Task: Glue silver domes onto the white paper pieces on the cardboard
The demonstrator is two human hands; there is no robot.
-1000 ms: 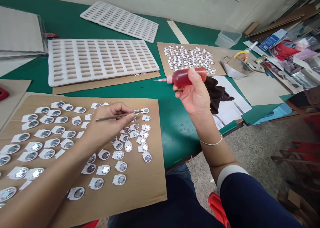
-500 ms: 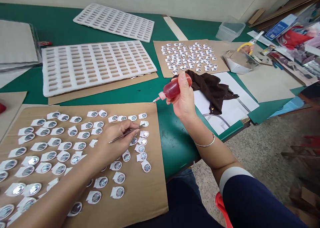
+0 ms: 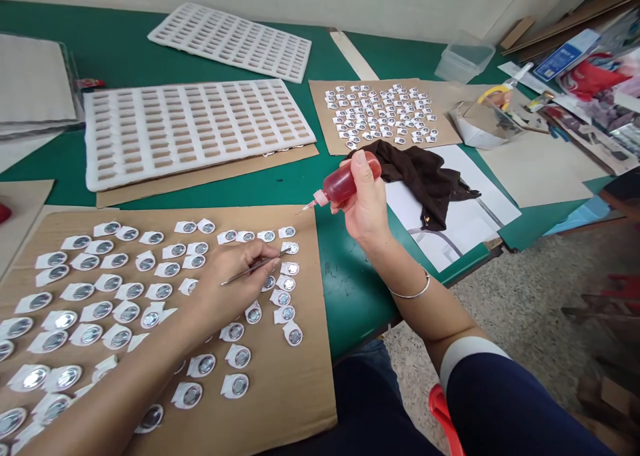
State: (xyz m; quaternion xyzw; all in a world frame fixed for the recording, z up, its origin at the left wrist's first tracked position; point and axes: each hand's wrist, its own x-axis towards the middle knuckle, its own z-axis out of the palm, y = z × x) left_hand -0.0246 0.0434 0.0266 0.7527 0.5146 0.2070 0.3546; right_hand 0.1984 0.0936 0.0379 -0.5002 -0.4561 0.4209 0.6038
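My left hand [image 3: 233,279] is closed round a thin metal tool [image 3: 250,270], its tip on a small round silver piece with a white tab [image 3: 291,248] near the right edge of a cardboard sheet [image 3: 290,389]. Rows of similar pieces lie across this sheet, some hidden under my left forearm. In my right hand [image 3: 367,206] is a squeeze bottle of red liquid [image 3: 345,181], tilted with its fine needle tip pointing down and left, just above the sheet's top right corner. The needle touches no piece.
White slotted trays [image 3: 200,133] lie behind the sheet on the green table [image 3: 350,289]. Farther back, another cardboard [image 3: 325,133] holds many small pieces. A dark cloth [image 3: 425,176] rests on white paper at the right, near yellow-handled scissors [image 3: 493,95] and a clear container [image 3: 465,59].
The bottle in my right hand has moved slightly left and down, bringing its needle over the cardboard. My left hand and the thin tool stay nearly in place at the same piece.
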